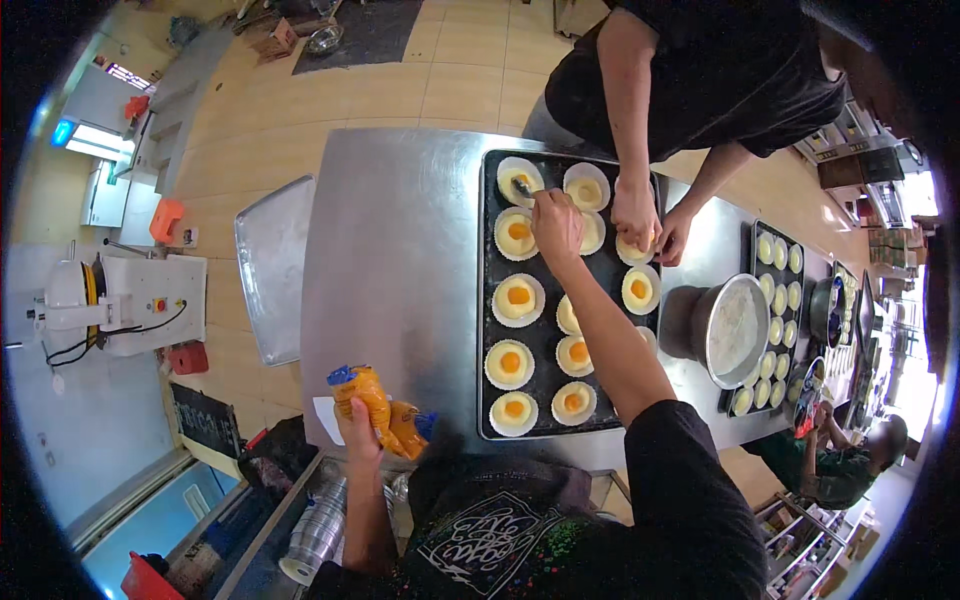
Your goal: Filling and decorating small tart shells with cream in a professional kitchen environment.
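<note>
The black T-shirt (610, 560) has short, loose sleeves (690, 470). White looping script (492, 540) and green specks (562, 540) mark its front. Hands (362, 436) (558, 226) are bare.

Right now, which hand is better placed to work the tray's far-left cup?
Right, likely: the right hand holds what looks like a spoon at that paper cup. The left hand grips an orange-and-blue bag off the black tray's near-left side.

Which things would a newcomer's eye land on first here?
Probably the black tray of pale-filled paper cups, many with orange centres, in the middle. The right hand holds a small utensil at its far-left cup, while the left hand, left of the tray's near corner, grips an orange packet. Another person's hands are at the tray's right edge.
</note>
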{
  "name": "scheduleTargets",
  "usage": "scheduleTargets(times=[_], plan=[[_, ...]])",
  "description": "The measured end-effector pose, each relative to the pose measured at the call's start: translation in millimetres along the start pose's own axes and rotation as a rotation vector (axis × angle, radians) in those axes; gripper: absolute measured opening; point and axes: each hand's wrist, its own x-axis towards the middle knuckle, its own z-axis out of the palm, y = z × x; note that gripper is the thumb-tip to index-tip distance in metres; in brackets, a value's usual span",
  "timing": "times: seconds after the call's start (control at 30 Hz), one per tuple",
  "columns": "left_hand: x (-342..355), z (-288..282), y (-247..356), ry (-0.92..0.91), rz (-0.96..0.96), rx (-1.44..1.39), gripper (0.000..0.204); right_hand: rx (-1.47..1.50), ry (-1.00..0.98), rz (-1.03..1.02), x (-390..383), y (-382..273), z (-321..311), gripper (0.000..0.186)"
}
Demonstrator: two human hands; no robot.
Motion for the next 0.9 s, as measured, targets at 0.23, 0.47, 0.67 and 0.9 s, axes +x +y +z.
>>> scheduleTargets(times=[0.23,0.47,0.67,0.9], plan=[[-1.6,20.0,7.9,0.009,0.045,0.054,0.048,0.09,0.02,0.021,4.6,-6.9,-0.7,0.011],[18.2,39.9,5.9,-0.126,0.104,0.139,0.061,0.368,0.143,0.186,14.0,-14.5,-50.1,0.013],[26.8,100.9,36.0,-0.103,0.114,0.22,0.054,1.007,-0.106,0.454,-18.3,-89.4,-199.2,0.012],[15.3,126.8,59.9,-0.234,0.005,0.013,0.039,1.217,-0.497,0.429,-67.7,-125.1,-280.3,0.014]])
